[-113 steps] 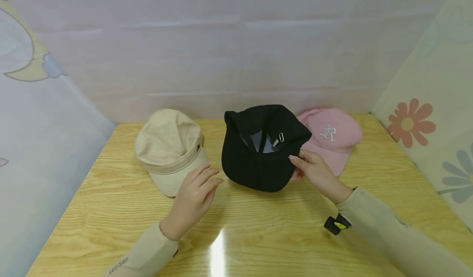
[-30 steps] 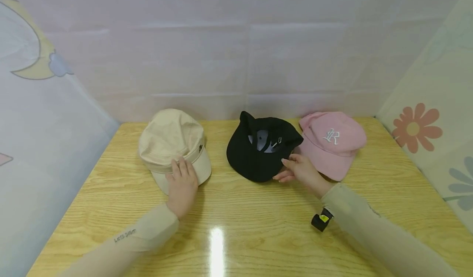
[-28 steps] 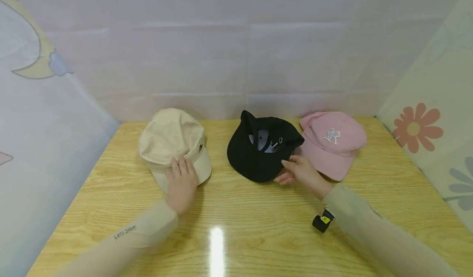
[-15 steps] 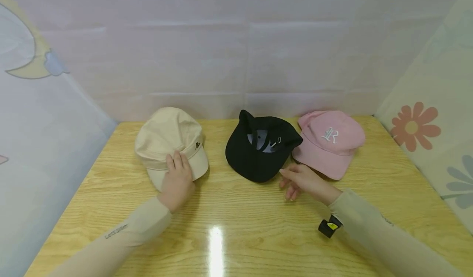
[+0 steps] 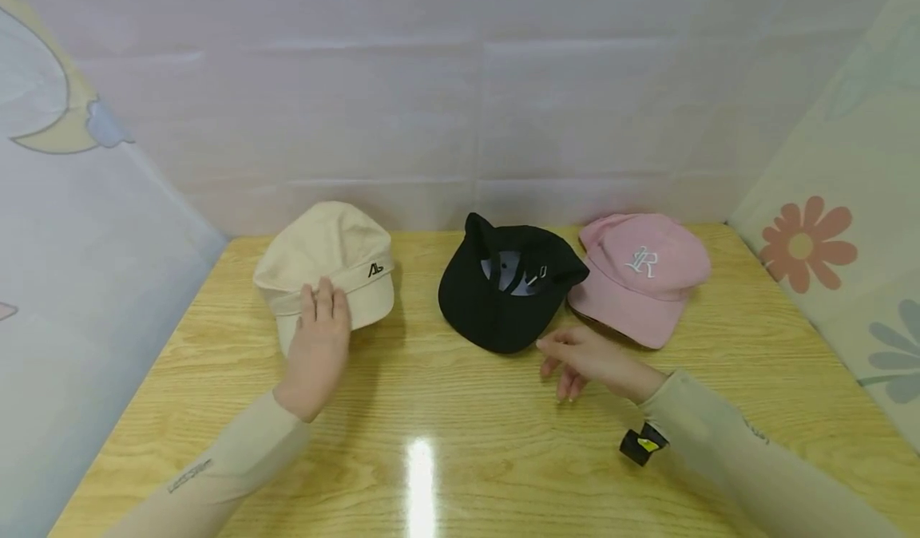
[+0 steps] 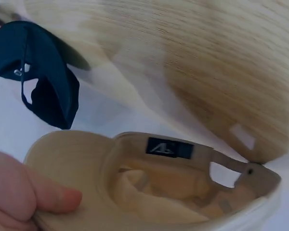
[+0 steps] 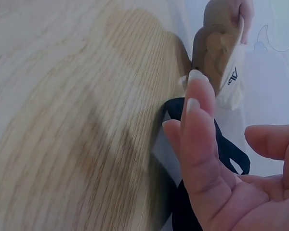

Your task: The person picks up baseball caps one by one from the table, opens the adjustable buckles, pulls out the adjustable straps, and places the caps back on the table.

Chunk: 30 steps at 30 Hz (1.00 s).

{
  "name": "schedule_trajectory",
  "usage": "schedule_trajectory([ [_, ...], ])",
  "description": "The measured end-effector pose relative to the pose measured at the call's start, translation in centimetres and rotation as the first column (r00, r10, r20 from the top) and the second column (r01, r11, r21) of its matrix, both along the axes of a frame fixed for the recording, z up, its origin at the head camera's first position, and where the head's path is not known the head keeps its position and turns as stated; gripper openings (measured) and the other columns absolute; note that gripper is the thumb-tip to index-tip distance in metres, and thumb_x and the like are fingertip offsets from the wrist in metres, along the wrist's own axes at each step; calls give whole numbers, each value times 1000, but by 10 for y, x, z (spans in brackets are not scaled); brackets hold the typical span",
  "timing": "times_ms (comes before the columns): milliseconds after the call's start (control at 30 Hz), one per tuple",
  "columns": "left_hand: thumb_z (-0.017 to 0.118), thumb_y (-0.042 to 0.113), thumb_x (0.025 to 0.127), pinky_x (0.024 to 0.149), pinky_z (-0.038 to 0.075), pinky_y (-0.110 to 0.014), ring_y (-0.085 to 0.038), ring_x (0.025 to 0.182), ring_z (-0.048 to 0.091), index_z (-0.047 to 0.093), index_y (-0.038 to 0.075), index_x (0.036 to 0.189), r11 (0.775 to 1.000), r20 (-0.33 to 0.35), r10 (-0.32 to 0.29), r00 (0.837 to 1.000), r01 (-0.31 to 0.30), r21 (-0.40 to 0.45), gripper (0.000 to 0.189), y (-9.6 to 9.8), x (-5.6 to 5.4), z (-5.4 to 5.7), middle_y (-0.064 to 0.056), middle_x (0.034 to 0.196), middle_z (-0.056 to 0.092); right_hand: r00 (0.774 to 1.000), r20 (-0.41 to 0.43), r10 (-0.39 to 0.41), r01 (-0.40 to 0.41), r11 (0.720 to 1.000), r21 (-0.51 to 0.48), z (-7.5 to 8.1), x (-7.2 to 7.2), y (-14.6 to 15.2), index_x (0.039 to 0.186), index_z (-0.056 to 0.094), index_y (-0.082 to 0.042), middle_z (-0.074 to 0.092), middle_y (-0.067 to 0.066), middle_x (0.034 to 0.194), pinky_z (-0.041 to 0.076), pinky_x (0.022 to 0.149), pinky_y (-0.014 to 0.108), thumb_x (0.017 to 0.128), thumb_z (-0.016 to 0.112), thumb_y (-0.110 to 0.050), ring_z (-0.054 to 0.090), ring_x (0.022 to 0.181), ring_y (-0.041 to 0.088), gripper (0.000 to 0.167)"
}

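My left hand (image 5: 316, 354) grips the beige cap (image 5: 331, 239) by its brim, fingers on top and thumb beneath. In the left wrist view the cap's open underside (image 6: 168, 187) shows, with a dark label and the back strap; its back end tips up off the table. A small black logo marks the front of its band. My right hand (image 5: 596, 362) holds nothing, its fingers loosely bent just in front of the black cap (image 5: 496, 314). That cap lies with its inside facing up and its brim toward me.
A pink cap (image 5: 657, 263) with a white letter R sits to the right, close beside the black one. All stand on a wooden table (image 5: 496, 450) near a pale cloth backdrop (image 5: 460, 107). Patterned side panels (image 5: 798, 243) flank the table.
My right hand let go of the black cap, which now lies on the table, and drew back slightly. My left hand took the beige cap's brim and turned it, shifting slightly left.
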<state>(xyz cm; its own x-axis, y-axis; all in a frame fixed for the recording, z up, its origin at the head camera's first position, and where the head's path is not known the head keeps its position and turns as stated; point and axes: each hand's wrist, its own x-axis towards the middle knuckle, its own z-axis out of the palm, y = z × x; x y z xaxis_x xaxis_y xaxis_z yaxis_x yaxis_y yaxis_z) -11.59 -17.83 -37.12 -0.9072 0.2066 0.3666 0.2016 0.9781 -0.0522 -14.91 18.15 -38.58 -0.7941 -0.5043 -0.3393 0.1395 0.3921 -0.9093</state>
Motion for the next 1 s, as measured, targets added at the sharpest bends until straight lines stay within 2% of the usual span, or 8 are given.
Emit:
schedule_trajectory([
  [67,51,-20,86,98,41,-55,-56,125,39,44,-24,126,999,-22,-31,999,32,28,41,-3,2,3,-42,135,39,1000,-5,13,-13,1000,-1,0,1,0,125,44,21,65,17,90,52,49,29,103,47,-19,65,56,20,45],
  [133,52,-25,79,102,37,-56,-55,124,41,46,-23,125,992,-89,-82,993,90,91,47,-6,4,5,-42,132,43,1000,-7,22,-22,1000,3,1,3,0,125,44,20,65,17,90,52,49,30,103,47,-20,65,55,20,46],
  [267,49,-32,65,103,36,-55,-53,118,48,49,-22,121,947,-266,-165,950,228,226,57,-13,4,8,-39,124,52,1000,-10,25,-25,1000,6,2,5,-2,125,45,18,66,16,89,53,49,30,103,48,-20,65,54,20,45],
  [333,46,-33,63,100,39,-55,-52,117,50,52,-20,121,927,-306,-167,937,255,275,59,-14,5,9,-36,123,54,1000,-8,24,-24,1000,4,3,5,-3,126,45,18,66,16,89,53,48,30,103,49,-20,65,54,19,45],
  [467,44,-32,70,97,43,-53,-50,117,51,55,-17,121,907,-332,-128,935,245,341,55,-16,7,10,-31,124,57,1000,-3,28,-28,1000,2,5,7,-6,127,44,17,66,15,88,52,48,29,103,49,-21,64,53,18,45],
  [567,42,-31,76,100,42,-49,-46,116,54,57,-16,120,893,-375,-112,920,259,368,48,-17,7,11,-29,123,58,999,3,38,-38,999,-5,7,8,-7,129,43,17,66,17,89,52,48,28,102,49,-21,64,53,18,46],
  [867,43,-29,81,96,46,-44,-44,109,60,63,-12,116,851,-544,-80,835,341,399,44,-12,9,17,-25,117,64,999,8,52,-52,999,-8,10,10,-10,129,42,16,66,18,90,52,48,28,102,49,-20,64,53,17,46],
  [1000,44,-27,86,101,42,-33,-41,114,58,62,-10,119,796,-534,-63,843,365,482,41,-9,14,20,-23,120,63,999,14,53,-53,999,-9,9,10,-11,128,43,16,66,17,89,51,48,26,103,49,-19,63,52,15,44],
])
